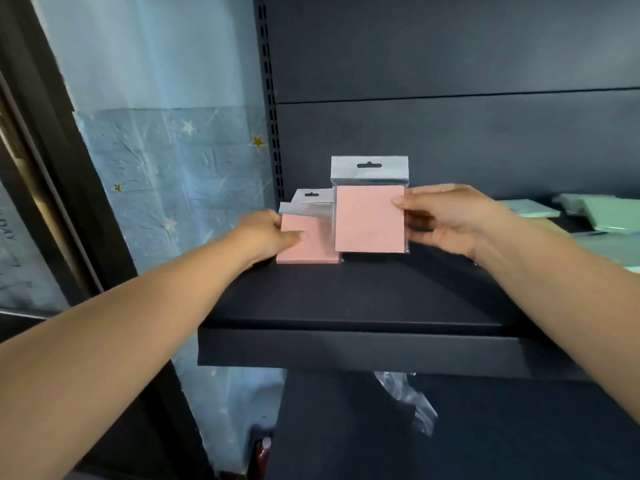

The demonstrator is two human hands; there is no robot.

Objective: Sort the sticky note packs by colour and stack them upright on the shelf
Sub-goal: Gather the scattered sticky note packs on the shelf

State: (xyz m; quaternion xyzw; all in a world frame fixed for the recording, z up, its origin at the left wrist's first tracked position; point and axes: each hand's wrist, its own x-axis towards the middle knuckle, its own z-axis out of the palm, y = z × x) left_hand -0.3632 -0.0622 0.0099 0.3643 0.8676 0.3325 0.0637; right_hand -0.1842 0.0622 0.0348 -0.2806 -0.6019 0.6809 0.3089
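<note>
Big dark shelf [363, 299] up front, dark back panel [450, 133] behind. Off to the left, light blue wallpaper with stars [166, 150]. Far right on the shelf, green packs [609, 213] lying flat in a loose pile. Near the shelf's left end, leaning pink packs [304, 244] resting on the shelf, pinched at their left edge in the left grip [273, 233]. Just right of those, upright pink pack [370, 220] with clear hang tab, pinched by its right edge in the right grip [446, 216], overlapping the leaning ones.
</note>
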